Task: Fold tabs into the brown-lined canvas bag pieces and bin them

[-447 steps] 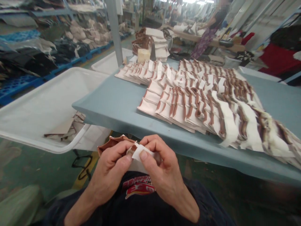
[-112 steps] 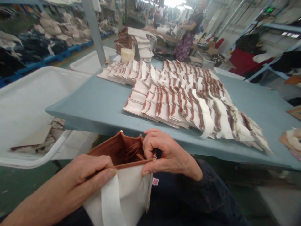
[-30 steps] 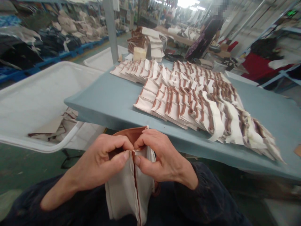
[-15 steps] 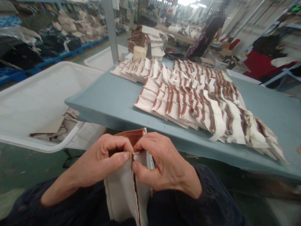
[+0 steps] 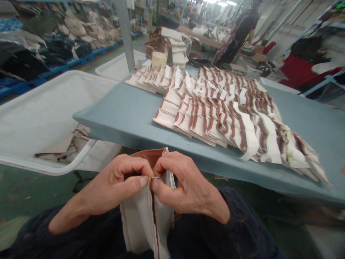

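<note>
Between my hands hangs a sewn fabric piece [image 5: 138, 219], off-white with brown edging along a seam and a brown inner side showing at its top. My left hand [image 5: 126, 183] is closed on its upper edge, thumb and forefinger pinching just left of the seam. On the other side of the seam, my right hand [image 5: 180, 183] pinches the same edge, its thumb close to the left thumb. The fingertips nearly meet at the top of the seam. The lower end of the piece hangs down in front of my dark clothing.
A blue-grey table [image 5: 129, 122] lies ahead, bearing rows of similar off-white and brown pieces [image 5: 199, 115]. To the left stands a white plastic bin [image 5: 78, 82] with some fabric pieces [image 5: 59, 145] inside. A metal post [image 5: 125, 36] rises behind it. A person [image 5: 237, 36] stands beyond the table.
My right thumb has moved up to the top of the seam, nearer the left thumb. Both hands keep their pinch, and the fabric piece stays in place.
</note>
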